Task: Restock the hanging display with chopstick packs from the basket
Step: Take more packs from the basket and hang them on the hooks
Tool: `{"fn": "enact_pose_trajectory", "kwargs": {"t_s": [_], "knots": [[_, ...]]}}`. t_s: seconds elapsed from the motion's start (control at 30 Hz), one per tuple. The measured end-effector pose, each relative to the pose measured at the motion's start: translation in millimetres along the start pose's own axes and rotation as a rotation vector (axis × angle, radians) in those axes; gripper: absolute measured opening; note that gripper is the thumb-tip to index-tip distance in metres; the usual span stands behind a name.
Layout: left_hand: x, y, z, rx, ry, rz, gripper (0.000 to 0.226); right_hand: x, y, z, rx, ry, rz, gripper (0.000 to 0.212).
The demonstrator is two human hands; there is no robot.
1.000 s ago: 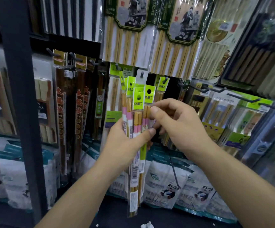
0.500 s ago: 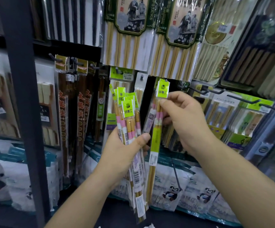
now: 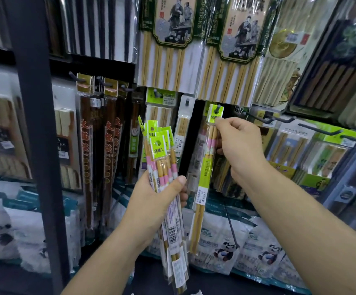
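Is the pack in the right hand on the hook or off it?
On it: the hook pokes through the green header of the pack, which the right hand pinches.

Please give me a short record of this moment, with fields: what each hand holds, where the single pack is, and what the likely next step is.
left hand: grips a bundle of chopstick packs, upright, green headers on top
right hand: pinches one pack just below its header
pack: hangs upright; the peg tip shows through the header hole
next step (guess): let the pack go, then pull another from the bundle
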State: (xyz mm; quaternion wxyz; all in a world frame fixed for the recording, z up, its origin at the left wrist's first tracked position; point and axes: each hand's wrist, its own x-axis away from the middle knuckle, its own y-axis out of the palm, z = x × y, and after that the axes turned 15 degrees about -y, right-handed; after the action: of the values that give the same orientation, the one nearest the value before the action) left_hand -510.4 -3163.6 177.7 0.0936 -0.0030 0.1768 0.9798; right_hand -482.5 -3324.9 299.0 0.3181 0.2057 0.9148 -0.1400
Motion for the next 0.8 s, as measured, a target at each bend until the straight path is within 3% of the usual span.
{"fn": "enact_pose_trajectory", "kwargs": {"t_s": [0.13, 0.23, 0.43, 0.7, 0.8], "knots": [[1, -2, 0, 0.041, -0.017, -0.016, 0.016, 12, -2, 3, 0.060, -0.019, -0.001, 0.022], [1, -1, 1, 0.067, -0.020, -0.043, 0.013, 31, -6, 4, 0.119, -0.063, 0.011, 0.024], [4, 6, -2, 0.055, -0.045, -0.099, 0.018, 61, 3, -8, 0.004, -0.120, -0.400, 0.011], [2, 5, -4, 0.073, -0.073, -0.082, 0.025, 46, -3, -2, -0.028, -0.076, -0.275, 0.025], [0, 2, -6, 0.073, -0.069, -0.062, 0.011, 31, -6, -8, -0.070, -0.064, -0.157, 0.028]]}}
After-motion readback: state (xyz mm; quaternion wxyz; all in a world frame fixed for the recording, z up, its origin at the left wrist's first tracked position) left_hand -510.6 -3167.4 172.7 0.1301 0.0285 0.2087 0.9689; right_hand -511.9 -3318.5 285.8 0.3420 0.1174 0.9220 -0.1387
